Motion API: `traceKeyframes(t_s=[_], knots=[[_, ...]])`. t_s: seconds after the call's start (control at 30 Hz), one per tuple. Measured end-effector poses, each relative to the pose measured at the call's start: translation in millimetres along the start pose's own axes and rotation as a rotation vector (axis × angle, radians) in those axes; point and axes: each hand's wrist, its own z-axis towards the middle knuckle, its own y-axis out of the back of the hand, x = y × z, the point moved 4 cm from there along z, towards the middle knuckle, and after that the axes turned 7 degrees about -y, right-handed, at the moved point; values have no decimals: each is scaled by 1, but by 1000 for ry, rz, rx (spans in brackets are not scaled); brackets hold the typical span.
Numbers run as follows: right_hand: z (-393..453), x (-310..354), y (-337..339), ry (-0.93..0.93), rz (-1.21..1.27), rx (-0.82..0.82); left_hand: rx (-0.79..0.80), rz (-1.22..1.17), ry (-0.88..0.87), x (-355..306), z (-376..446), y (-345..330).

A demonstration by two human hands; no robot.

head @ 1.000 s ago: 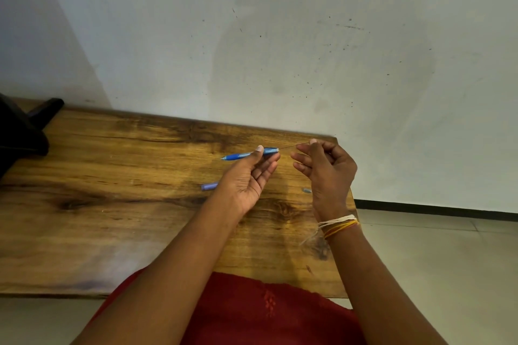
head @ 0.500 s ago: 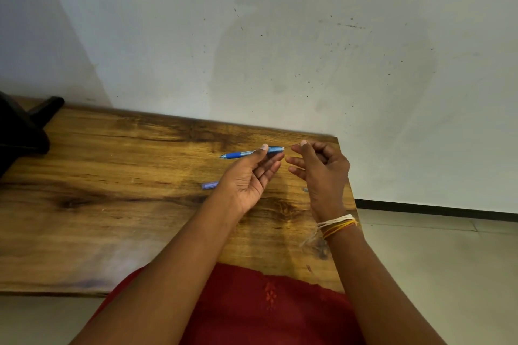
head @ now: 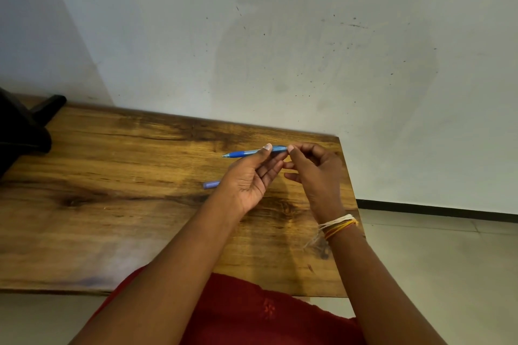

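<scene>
A blue pen (head: 244,153) is held level over the wooden table (head: 112,204), its tip pointing left. My left hand (head: 249,180) is palm up and pinches the barrel between thumb and fingers. My right hand (head: 319,173) has its fingers curled, and thumb and forefinger pinch the pen's right end. Whatever is between those fingertips is hidden. Threads are tied round my right wrist.
A small blue-violet pen part (head: 211,184) lies on the table just left of my left wrist. A black object (head: 22,131) stands at the table's far left. The table's right edge (head: 349,185) runs close beside my right hand, with tiled floor beyond. A wall stands behind.
A thin refill stuck out between the pen's end and my right hand. My right hand moved left until its fingertips met the barrel, and the refill is out of sight.
</scene>
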Motion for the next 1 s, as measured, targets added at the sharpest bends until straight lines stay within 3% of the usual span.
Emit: traceKeyframes(t_s=[0.27, 0.43, 0.57, 0.7, 1.0], knots=[[1, 3, 3, 75, -88, -7, -5, -11, 1, -1, 0, 1], [4, 4, 9, 21, -55, 58, -33, -25, 19, 0, -2, 0], [12, -1, 27, -38, -88, -42, -37, -70, 35, 1, -2, -2], [22, -13, 44, -111, -264, -170, 22, -83, 82, 4, -3, -6], [21, -22, 61, -91, -696, -242, 51, -111, 190, 12, -6, -11]])
